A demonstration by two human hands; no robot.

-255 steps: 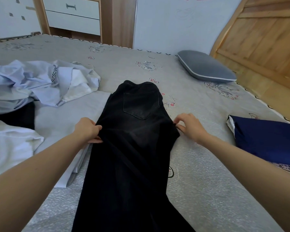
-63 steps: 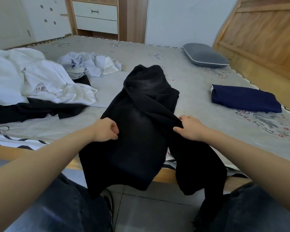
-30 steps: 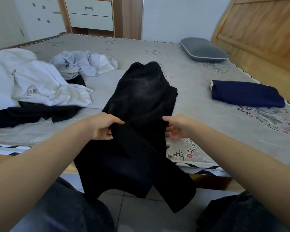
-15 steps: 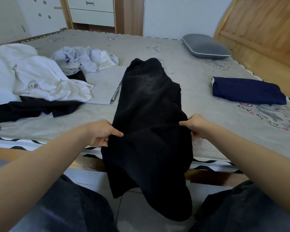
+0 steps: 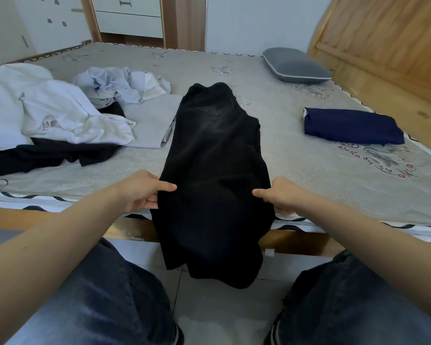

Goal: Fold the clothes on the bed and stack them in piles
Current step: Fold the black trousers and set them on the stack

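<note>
Black jeans point(image 5: 214, 155) lie lengthwise on the grey bed point(image 5: 296, 155), folded in half along their length, waistband far from me and leg ends hanging over the near edge toward the floor. My left hand point(image 5: 144, 189) pinches the jeans' left edge at the bed's front edge. My right hand point(image 5: 281, 194) pinches the right edge at the same level. A folded navy garment point(image 5: 351, 125) lies to the right. A folded light grey garment point(image 5: 152, 120) lies just left of the jeans.
A heap of white clothes point(image 5: 47, 108), a crumpled pale blue shirt point(image 5: 120, 85) and a black garment point(image 5: 50, 155) cover the left side of the bed. A grey pillow point(image 5: 294, 64) sits at the far right by the wooden headboard point(image 5: 383, 41). My legs stand against the bed's wooden rail.
The two legs of the jeans, earlier apart and twisted, now lie together in one flat strip. My hands have moved to opposite edges near the bed's front edge.
</note>
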